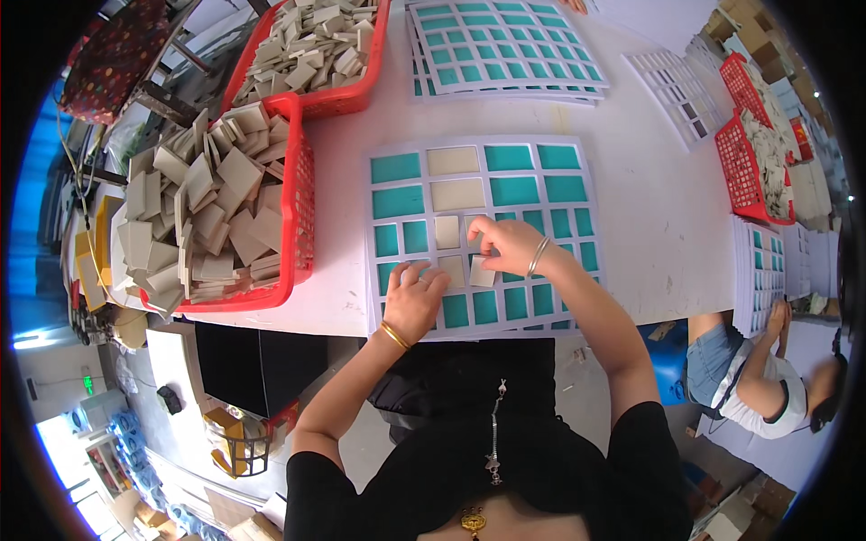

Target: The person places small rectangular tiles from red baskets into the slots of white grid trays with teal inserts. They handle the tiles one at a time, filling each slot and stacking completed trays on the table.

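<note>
A white gridded frame (pixel 535 312) lies in front of me, many of its openings showing teal backing. Pale beige tiles fill several of its openings, among them a large tile (pixel 456 195) and a smaller one (pixel 446 232). Over the middle of the grid, my right hand (pixel 516 245) has its index finger and thumb curled in a pinch at a small beige tile (pixel 483 271), which sits slightly askew. My left hand (pixel 415 302) rests on the lower left of the frame with its fingers apart and bent; what lies under its palm is hidden.
Red baskets of loose beige tiles stand at the left, a near one (pixel 298 207) and a far one (pixel 370 93). More teal-backed frames (pixel 505 45) are stacked at the back. A grey-white frame (pixel 675 95) and red baskets (pixel 741 171) are at the right, near another person (pixel 767 388).
</note>
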A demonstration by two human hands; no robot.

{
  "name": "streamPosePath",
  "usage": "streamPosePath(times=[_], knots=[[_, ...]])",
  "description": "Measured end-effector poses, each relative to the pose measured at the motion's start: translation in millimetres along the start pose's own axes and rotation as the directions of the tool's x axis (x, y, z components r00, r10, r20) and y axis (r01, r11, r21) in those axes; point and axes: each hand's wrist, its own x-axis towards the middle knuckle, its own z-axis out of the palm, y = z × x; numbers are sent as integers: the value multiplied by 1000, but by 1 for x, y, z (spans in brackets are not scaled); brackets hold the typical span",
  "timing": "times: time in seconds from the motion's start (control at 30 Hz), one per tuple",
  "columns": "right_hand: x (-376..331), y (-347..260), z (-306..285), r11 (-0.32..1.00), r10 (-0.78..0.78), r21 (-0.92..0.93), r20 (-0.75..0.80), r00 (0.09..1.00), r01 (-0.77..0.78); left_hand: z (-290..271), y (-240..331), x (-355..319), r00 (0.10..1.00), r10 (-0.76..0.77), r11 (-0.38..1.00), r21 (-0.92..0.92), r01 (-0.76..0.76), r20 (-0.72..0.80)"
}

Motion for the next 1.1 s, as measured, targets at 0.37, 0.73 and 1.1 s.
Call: streamPosePath(times=[0.37, 0.73, 1.1], knots=[[-7, -11, 24, 844, -295, -522, -258, 920, 124, 4, 4, 9, 996, 65, 997, 35, -67, 66], [-38, -7, 43, 883, -319, -434, -278, 906, 178, 4, 0, 15, 989, 84, 995, 48, -90, 122], [-44, 1, 63, 916, -315, -371, -433, 845, 151, -1, -6, 21, 969, 129, 991, -65, -117, 211]])
